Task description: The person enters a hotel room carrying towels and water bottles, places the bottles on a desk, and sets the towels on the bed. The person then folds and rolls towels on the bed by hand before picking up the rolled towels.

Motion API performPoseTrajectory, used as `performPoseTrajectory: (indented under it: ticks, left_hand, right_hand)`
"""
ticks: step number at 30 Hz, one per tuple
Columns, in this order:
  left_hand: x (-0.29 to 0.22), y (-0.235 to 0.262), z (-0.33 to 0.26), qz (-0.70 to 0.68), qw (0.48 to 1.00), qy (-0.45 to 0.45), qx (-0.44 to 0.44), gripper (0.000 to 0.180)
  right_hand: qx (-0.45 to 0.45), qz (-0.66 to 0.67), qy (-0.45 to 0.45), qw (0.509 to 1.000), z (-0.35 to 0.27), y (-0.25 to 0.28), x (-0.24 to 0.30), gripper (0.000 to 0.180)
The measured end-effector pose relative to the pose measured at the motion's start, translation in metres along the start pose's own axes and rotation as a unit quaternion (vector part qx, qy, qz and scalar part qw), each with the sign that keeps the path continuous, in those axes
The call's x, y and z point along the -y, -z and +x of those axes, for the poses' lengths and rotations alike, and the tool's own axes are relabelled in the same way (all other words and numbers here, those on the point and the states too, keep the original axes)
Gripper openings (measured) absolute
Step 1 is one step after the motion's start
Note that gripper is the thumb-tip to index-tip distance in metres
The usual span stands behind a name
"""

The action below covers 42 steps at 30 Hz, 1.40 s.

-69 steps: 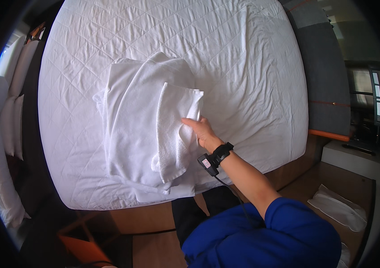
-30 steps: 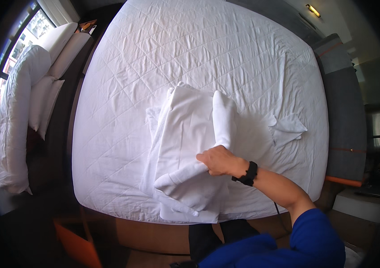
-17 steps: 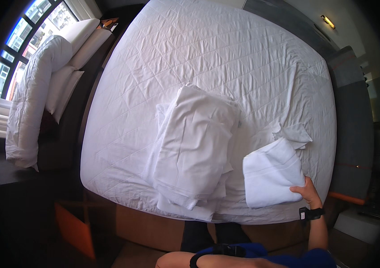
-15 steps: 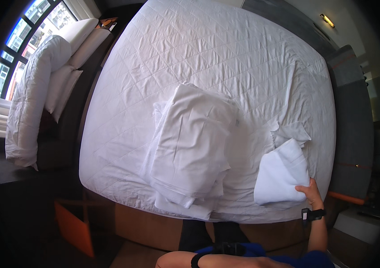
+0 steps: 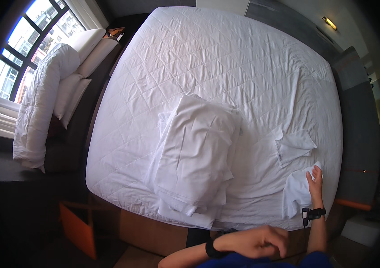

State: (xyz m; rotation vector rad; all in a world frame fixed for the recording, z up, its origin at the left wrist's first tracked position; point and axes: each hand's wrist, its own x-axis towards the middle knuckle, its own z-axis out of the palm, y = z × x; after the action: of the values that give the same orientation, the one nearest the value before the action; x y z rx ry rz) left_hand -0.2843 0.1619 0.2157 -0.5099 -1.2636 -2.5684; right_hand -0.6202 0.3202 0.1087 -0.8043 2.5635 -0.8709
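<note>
Head view: looking down on a large bed with a white quilted cover; person stands at its near edge.
Right hand: right hand, wrist carrying a black watch, reaches out to the bed's near right corner; fingers extended, flat on a small folded white cloth. Palm pressing, not clenched; whether any fingers curl under the cloth's edge I cannot tell.
Left hand: left hand held close to the body at the lower edge, off the bed, loosely curled, holding nothing visible.
Cloth position: small folded white cloth lies at the right edge of the bed, just beside the corner, partly overhanging the side.
Nearby linen: a second small white folded piece lies just above it, apart from the hand. A stack of white pillows and folded linen sits mid-bed toward the near edge, untouched.
Off the bed: rolled white duvet and pillows piled by the window at left.
Progress (judgement): bed cover is on and fairly smooth; the stack and the small pieces remain unplaced, so dressing the bed looks well short of finished.
</note>
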Motion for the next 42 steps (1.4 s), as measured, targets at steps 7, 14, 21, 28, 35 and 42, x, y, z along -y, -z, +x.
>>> performPoseTrajectory:
  ticks: [7, 14, 21, 28, 35, 42]
  left_hand:
    - [0.038, 0.172, -0.187, 0.546, 0.492, 0.134, -0.665, 0.039]
    - [0.055, 0.221, -0.254, 0.424, 0.556, 0.313, -0.642, 0.066]
    - [0.025, 0.146, -0.159, 0.508, 0.680, 0.308, -0.429, 0.049]
    - [0.019, 0.152, -0.177, 0.478, 0.741, 0.126, -0.453, 0.047]
    - [0.011, 0.248, -0.308, 0.265, 0.667, 0.397, -0.571, 0.074]
    - [0.020, 0.230, -0.309, 0.242, 0.684, 0.416, -0.548, 0.080]
  right_hand:
    - [0.364, 0.553, 0.334, 0.671, -0.070, -0.043, 0.341, 0.026]
    - [0.297, 0.782, 0.308, 0.453, -0.068, -0.057, 0.351, 0.022]
    - [0.427, 0.312, -0.157, 0.834, -0.071, -0.233, 0.213, 0.065]
    - [0.287, 0.396, -0.221, 0.844, -0.043, -0.188, 0.163, 0.037]
    - [0.192, 0.360, -0.275, 0.871, -0.043, -0.132, 0.065, 0.044]
    - [0.130, 0.351, -0.336, 0.864, -0.083, -0.090, 0.022, 0.046]
